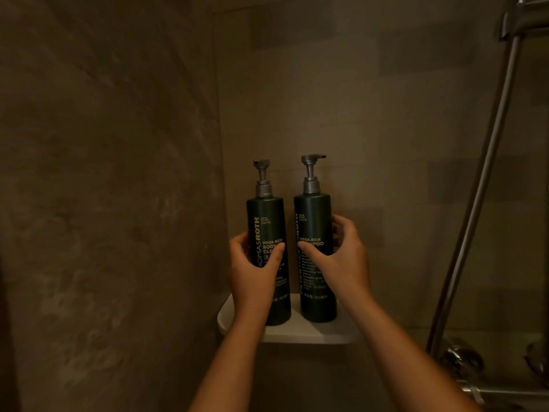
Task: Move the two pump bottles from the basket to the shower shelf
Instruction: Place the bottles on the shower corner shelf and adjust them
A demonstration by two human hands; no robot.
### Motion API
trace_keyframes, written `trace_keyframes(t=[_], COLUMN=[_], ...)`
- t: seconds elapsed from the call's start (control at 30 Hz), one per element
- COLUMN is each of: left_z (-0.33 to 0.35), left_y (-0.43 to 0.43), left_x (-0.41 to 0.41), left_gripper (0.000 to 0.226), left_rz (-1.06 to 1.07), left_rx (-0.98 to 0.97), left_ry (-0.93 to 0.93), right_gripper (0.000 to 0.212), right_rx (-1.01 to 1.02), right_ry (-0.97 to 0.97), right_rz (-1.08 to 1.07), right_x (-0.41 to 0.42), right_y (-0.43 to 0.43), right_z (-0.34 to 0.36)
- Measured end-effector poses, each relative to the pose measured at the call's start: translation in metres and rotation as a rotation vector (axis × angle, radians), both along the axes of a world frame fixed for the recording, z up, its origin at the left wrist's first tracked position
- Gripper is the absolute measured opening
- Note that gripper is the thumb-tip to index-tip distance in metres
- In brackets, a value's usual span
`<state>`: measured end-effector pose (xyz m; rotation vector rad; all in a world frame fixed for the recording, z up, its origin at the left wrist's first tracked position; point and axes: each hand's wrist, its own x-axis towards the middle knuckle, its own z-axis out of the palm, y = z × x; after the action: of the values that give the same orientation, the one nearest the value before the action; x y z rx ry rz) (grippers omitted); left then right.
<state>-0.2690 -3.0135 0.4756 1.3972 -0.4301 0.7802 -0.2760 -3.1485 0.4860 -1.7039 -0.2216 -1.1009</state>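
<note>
Two dark green pump bottles with grey pumps stand upright, side by side, on a white corner shelf (pixel 312 334). My left hand (pixel 252 269) is wrapped around the left bottle (pixel 266 221), labelled body cleanser. My right hand (pixel 341 254) grips the right bottle (pixel 313 221), labelled shampoo, with the thumb across its front. Both bottle bases rest on the shelf. The basket is out of view.
Brown tiled walls meet in the corner behind the shelf. A metal shower hose (pixel 481 188) runs diagonally at the right down to chrome tap fittings (pixel 463 361) at the lower right.
</note>
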Motion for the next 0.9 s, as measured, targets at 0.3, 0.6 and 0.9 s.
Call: trace_keyframes(t=[0.3,0.6,0.9], left_z=[-0.006,-0.025,-0.033], left_y=[0.004,0.012,0.010], left_x=[0.000,-0.004,0.002], left_gripper=[0.053,0.065,0.054], left_rz=[-0.031,-0.069,-0.062], left_rx=[0.025,0.086,0.089], left_ry=[-0.002,0.043,0.069], right_gripper=[0.062,0.070,0.058], right_rx=[0.006,-0.022,0.020], right_ry=[0.008,0.169,0.182], right_rz=[-0.016,0.159,0.158], right_x=[-0.001,-0.010,-0.006], right_y=[0.002,-0.010,-0.005], right_z=[-0.003,-0.021,-0.027])
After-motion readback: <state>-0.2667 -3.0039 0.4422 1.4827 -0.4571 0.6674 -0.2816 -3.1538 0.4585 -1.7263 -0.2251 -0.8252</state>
